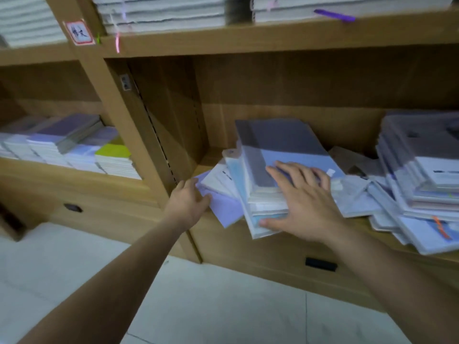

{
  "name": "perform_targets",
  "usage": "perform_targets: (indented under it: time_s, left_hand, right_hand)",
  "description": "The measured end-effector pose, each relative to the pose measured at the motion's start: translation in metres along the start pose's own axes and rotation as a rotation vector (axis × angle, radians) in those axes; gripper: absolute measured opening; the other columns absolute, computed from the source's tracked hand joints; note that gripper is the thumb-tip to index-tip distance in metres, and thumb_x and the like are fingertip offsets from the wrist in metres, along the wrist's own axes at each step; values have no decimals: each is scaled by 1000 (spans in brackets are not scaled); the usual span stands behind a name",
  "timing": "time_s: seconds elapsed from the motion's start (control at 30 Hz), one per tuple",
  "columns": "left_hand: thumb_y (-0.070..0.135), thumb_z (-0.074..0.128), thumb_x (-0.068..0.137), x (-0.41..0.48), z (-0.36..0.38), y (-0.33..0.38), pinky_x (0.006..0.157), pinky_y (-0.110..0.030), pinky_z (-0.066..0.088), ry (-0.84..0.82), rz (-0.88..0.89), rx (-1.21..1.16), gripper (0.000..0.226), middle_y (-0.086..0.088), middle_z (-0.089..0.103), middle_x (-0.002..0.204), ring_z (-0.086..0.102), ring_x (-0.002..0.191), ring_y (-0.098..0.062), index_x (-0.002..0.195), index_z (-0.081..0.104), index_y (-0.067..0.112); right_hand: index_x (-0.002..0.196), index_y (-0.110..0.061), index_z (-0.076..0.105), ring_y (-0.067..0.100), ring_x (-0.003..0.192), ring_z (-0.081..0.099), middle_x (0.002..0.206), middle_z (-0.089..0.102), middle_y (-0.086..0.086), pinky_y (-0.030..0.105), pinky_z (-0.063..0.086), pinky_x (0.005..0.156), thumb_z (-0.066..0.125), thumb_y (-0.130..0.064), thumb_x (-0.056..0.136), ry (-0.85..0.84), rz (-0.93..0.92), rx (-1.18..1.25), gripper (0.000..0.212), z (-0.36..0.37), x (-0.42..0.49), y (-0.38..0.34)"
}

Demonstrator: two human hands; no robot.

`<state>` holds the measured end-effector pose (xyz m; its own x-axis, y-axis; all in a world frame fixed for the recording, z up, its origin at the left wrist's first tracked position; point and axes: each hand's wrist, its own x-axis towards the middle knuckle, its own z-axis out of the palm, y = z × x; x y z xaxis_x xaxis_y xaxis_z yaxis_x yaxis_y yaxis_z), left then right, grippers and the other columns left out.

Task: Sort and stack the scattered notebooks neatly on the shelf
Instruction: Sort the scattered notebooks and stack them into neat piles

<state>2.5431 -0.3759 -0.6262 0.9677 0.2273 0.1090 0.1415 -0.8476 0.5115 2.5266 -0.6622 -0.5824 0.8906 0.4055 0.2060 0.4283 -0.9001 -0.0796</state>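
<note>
Right hand (301,202) flat, fingers spread on skewed notebook stack (278,150), likely steadying it; left hand (188,201) grips the jutting lilac notebook (226,212), probably to square it

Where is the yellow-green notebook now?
In the head view, the yellow-green notebook lies at left on the lower shelf, topping the last stack of the row, right beside the wooden divider.
</note>
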Motion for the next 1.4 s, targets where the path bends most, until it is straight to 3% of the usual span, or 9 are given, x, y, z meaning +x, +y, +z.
perform_targets:
  time_s: [0.33, 0.47, 0.73, 0.83, 0.9, 1.07, 1.17, 1.27, 1.4]
  left_hand:
    - [55, 63, 84, 27, 32, -1, 105, -43, 35, -40, -16, 41, 84, -11, 47, 143, 39, 129, -35, 150, 33, 13]
    - [35, 70, 85, 10, 28, 1, 105, -41, 36, -15, -40, -113, 76, -10, 46, 142, 38, 133, -31, 149, 35, 11]
    - [22, 68, 86, -16, 21, 2, 77, -28, 46, 71, -266, -445, 41, 8, 61, 89, 59, 85, -14, 124, 56, 12]
    - [37, 65, 91, 5, 19, 0, 71, -27, 40, 25, -343, -469, 36, -2, 62, 93, 54, 84, -17, 109, 61, 6]
    - [43, 62, 93, 12, 22, 2, 59, -29, 37, -12, -315, -429, 44, -8, 62, 78, 52, 71, -20, 93, 67, 0]
    - [39, 61, 96, 6, 20, 5, 54, -24, 37, 19, -277, -349, 29, 9, 59, 68, 54, 63, -8, 80, 65, 16]
    - [39, 65, 92, -9, 20, -2, 53, -24, 36, 4, -272, -396, 43, 3, 55, 57, 55, 57, -19, 69, 61, 4]
    - [37, 69, 90, -31, 20, -7, 56, -26, 43, -47, -280, -456, 45, 13, 46, 45, 62, 55, -18, 57, 52, 11]
    - [40, 74, 86, -35, 23, -18, 61, -30, 52, -104, -254, -484, 40, 10, 48, 55, 58, 50, -10, 65, 50, 15]
  right_hand:
    - [156, -36, 11, 18, 147, 17, 160, 19, -8, 43, 7, 115, 52, -95, 47, -7, 9, -76, 130, 8, 4, 1]
    - [156, -36, 11, 18, 147, 18, 159, 19, -8, 45, 9, 116, 53, -95, 46, -20, 17, -82, 132, 6, 3, 0]
    - [157, -35, 8, 17, 148, 14, 160, 14, -9, 45, 8, 117, 51, -98, 41, -39, 13, -80, 139, 0, 2, -6]
    - [157, -32, 6, 20, 147, 15, 160, 14, -5, 47, 9, 117, 50, -99, 35, -61, -4, -109, 146, 0, 2, -5]
    - [157, -32, 6, 21, 147, 16, 160, 15, -3, 47, 10, 116, 52, -98, 33, -64, -5, -117, 148, 0, 2, -4]
    - [156, -33, 5, 21, 146, 17, 160, 15, -4, 48, 11, 116, 56, -94, 37, -52, 2, -112, 144, 1, 1, -3]
    - [156, -33, 6, 21, 146, 17, 159, 16, -4, 48, 10, 116, 56, -95, 37, -46, -1, -112, 143, 1, 1, -3]
    - [156, -33, 7, 21, 146, 18, 159, 17, -3, 48, 11, 116, 57, -94, 37, -46, -3, -114, 143, 0, 2, -4]
    - [155, -30, 15, 24, 144, 23, 157, 23, 0, 49, 14, 113, 58, -93, 36, -20, -2, -138, 141, 3, 3, -7]
